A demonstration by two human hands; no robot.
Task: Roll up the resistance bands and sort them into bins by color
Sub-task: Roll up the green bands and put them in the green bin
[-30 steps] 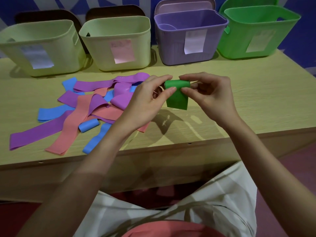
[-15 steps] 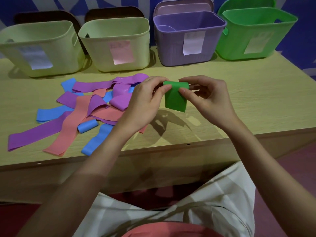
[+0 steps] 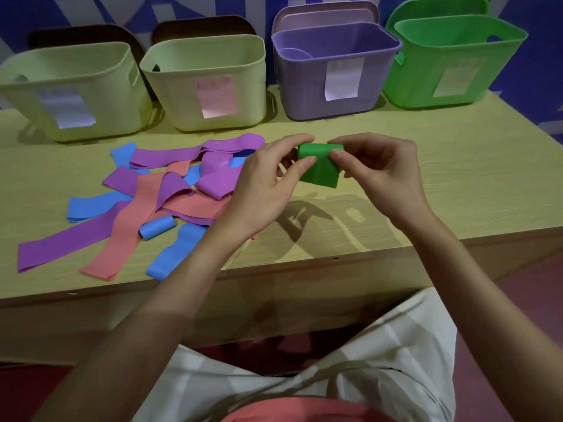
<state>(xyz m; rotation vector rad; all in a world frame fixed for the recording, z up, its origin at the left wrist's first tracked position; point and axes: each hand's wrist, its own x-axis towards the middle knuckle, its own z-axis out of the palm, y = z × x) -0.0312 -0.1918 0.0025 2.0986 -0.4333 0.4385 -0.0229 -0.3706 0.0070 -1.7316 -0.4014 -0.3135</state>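
Above the wooden table (image 3: pixel 457 178), between my two hands, I hold the green resistance band (image 3: pixel 318 166) up in the air so its loose tail can hang free while I wind it. My left hand (image 3: pixel 268 184) pinches the left end of the roll between thumb and forefinger, fingers curled close; my right hand (image 3: pixel 380 169) pinches the right end the same way, fingertip pressed on the top fold to stop the coil from springing open. Only a short flap hangs below, so I judge the rolling nearly done. I work over the bare right part of the table, near the green bin (image 3: pixel 457 62) at the far right of the row, where this roll should go. Off to my left the unrolled bands lie in a heap: purple bands (image 3: pixel 189 153), salmon-pink bands (image 3: pixel 131 226) and blue bands (image 3: pixel 173 254), with one small blue roll (image 3: pixel 157 228) already wound among them. Behind stand the purple bin (image 3: pixel 335 71) and two pale yellow bins (image 3: pixel 210 86).
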